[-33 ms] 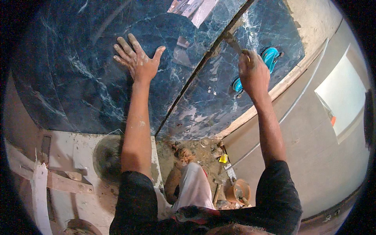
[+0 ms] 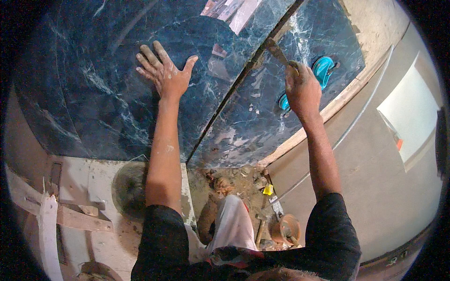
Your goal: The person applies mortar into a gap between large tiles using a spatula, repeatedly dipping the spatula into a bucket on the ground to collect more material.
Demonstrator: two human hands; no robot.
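Your left hand (image 2: 166, 72) is spread on the left dark marble slab (image 2: 103, 126), fingers apart and pointing to the far side, holding nothing. Your right hand (image 2: 304, 93) is wrapped around the handle of a scraper (image 2: 277, 52), over the right dark marble slab (image 2: 255, 100). The scraper slants far and left from your fist, its blade end at the dark gap (image 2: 225, 99) that runs between the two slabs; you cannot tell whether the tip goes into it. Pale, blotchy residue marks the right slab, mostly toward its near end.

A blue suction lifter (image 2: 322, 71) sits on that slab just beside your right hand, which hides its middle. Along the slab's right edge runs a pale strip (image 2: 323, 112), and farther right a thin grey pipe (image 2: 361, 112) crosses the wall (image 2: 361, 187).

On the near side, an orange-brown bowl (image 2: 293, 225) and a small yellow scrap (image 2: 267, 189) lie right of your knee (image 2: 230, 215). Left of your left forearm is a round, grey, dirty-looking pan (image 2: 126, 189).
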